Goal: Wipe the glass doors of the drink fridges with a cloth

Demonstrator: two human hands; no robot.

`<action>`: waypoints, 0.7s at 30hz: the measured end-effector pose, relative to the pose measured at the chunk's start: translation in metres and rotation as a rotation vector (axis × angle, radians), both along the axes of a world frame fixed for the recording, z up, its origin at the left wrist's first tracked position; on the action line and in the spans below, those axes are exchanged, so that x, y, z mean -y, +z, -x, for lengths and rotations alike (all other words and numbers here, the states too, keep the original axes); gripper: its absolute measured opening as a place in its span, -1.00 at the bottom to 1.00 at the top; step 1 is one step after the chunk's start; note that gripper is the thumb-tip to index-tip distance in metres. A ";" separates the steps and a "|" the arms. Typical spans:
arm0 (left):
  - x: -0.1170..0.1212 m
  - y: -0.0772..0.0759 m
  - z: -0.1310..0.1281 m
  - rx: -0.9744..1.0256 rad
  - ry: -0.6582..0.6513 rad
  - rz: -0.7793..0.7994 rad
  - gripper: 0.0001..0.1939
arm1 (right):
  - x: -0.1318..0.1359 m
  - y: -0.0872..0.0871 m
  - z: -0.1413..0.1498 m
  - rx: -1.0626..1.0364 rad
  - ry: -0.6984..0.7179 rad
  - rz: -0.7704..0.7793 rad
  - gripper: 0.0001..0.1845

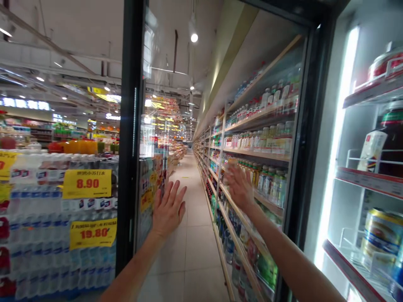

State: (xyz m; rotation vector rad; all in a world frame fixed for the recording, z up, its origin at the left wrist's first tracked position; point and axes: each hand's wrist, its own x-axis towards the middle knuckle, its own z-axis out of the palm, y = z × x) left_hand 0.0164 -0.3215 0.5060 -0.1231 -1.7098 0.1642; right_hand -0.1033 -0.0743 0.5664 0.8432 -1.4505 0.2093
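Glass [201, 138] stands before the left hand [166, 212] and right hand [239, 186]; room between them is free up to it; the dark frame [128, 126] bars the left, bottle packs [40, 243] beyond; shelves [368, 181] with wire rails block the far right.

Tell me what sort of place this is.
Most likely a supermarket: yellow price signs show on the front of stacked bottles, and beside the glass door is a lit fridge holding cans.

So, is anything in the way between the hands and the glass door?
Nothing visible stands between the left hand, or the blurred right hand, and the glass door. The shelved bottles show through the glass, beyond it.
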 end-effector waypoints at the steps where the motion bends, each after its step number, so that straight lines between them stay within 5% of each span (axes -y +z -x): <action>1: 0.000 0.000 0.000 -0.001 0.001 -0.001 -0.43 | -0.008 0.007 0.006 0.019 -0.009 0.135 -0.47; 5: -0.002 0.000 -0.002 0.000 0.004 0.005 -0.47 | -0.018 0.037 0.017 0.120 -0.012 0.655 -0.45; 7: -0.002 0.001 -0.002 0.002 -0.001 0.008 -0.47 | -0.005 0.041 0.010 0.093 0.005 0.556 -0.46; 11: -0.002 0.003 -0.002 -0.004 -0.007 0.002 -0.46 | -0.002 0.039 0.005 0.001 -0.024 0.060 -0.49; 13: -0.001 0.002 -0.002 -0.003 -0.003 0.002 -0.46 | -0.027 0.046 0.018 0.034 -0.063 0.204 -0.50; 17: -0.002 -0.003 -0.001 0.007 -0.001 0.000 -0.45 | -0.066 0.076 0.043 0.132 -0.049 0.764 -0.48; 19: -0.003 0.001 -0.002 -0.008 -0.024 -0.008 -0.46 | -0.054 0.081 0.039 0.111 -0.006 0.711 -0.47; 21: -0.001 0.017 -0.004 -0.019 -0.052 0.008 -0.50 | -0.027 0.077 0.025 0.066 0.028 0.457 -0.47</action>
